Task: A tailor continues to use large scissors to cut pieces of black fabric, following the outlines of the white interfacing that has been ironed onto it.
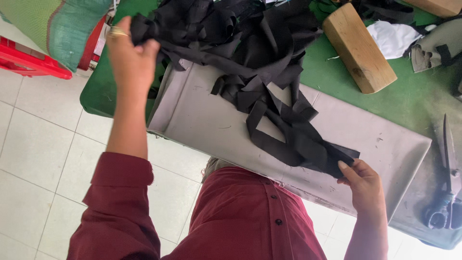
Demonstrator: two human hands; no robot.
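Fingers first: the left hand is curled closed around a bunch of black fabric strips, gripped at their upper-left end and lifted off the surface; a ring shows on one finger. The right hand has its thumb laid on top of the lower end of the same strip tangle, pinching it near the front edge of the grey sheet; the other fingers sit underneath, so I cannot tell how they lie. Between the two hands I see the strips strung out in a loose diagonal band across the grey sheet, with loops and openings where the grey shows through. The larger mass of black cut-offs is heaped at the far end, on the green table. Progress, as I judge it: one length is drawn out and held at both ends, but the bulk of the heap looks unsorted, so most of the handling appears left. Outward from there: a wooden block lies on the green cloth, well apart from the strips, and a pair of large scissors rests untouched at the right edge.
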